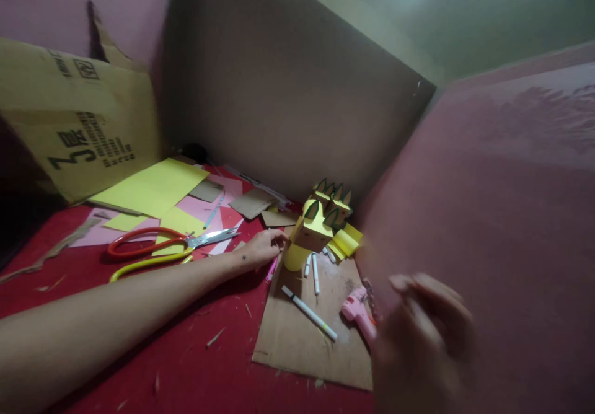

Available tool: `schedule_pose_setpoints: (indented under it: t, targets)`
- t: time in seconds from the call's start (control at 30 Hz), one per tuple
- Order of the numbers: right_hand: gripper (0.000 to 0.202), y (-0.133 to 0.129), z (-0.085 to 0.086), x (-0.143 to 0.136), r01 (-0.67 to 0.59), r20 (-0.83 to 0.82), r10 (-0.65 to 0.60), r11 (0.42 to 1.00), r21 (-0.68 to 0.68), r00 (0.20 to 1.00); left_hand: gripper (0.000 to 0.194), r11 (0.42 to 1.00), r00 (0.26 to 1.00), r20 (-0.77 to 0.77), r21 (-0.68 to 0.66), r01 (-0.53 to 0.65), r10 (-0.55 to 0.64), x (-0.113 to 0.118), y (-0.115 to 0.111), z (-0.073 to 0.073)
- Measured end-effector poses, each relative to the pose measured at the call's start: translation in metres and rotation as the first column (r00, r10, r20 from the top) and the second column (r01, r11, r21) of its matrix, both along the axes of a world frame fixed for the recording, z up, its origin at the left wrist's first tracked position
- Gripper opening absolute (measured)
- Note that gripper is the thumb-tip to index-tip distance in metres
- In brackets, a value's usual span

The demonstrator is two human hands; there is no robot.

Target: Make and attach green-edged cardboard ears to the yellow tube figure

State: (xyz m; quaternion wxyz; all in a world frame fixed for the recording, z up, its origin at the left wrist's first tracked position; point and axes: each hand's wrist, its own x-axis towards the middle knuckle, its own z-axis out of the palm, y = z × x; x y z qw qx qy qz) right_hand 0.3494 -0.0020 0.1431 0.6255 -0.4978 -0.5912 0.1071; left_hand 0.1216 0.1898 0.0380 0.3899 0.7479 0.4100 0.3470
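My left hand (pixel 264 250) rests low by the left edge of a brown board (pixel 279 339), fingers loosely bent and apart. Its fingertips reach close to a small cardboard box figure (pixel 313 234) with pointed green-edged ears and a yellow paper tube (pixel 296 258) beneath; I cannot tell if they touch. A slim pink object (pixel 272 270) lies partly under that hand. My right hand (pixel 425 333), smeared by motion, is raised at the lower right, nearest a pink glue gun (pixel 357 312). Its fingers look bent, but whether they hold anything is unclear. Several white markers (pixel 309 313) lie on the board.
Large scissors (pixel 186 243) with red and yellow handles lie on the red surface (pixel 186 346). Yellow sheets (pixel 153 184), pink paper and cardboard scraps (pixel 252 202) spread behind them. More eared boxes (pixel 341 206) stand behind the figure. A carton (pixel 102 116) and walls enclose the area.
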Motion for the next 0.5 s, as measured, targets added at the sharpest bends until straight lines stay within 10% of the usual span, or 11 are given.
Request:
schedule_pose_setpoints:
  t: [0.23, 0.5]
  targets:
    - [0.04, 0.092, -0.038, 0.009, -0.086, -0.004, 0.095, 0.884, -0.46, 0.995, 0.046, 0.993, 0.996, 0.023, 0.087, 0.083, -0.085, -0.001, -0.012, 0.003]
    - [0.043, 0.122, -0.057, -0.018, -0.27, 0.03, 0.335, 0.807, -0.525, 0.942, 0.046, 0.983, 0.99, 0.041, 0.13, 0.127, -0.133, 0.0, -0.011, -0.003]
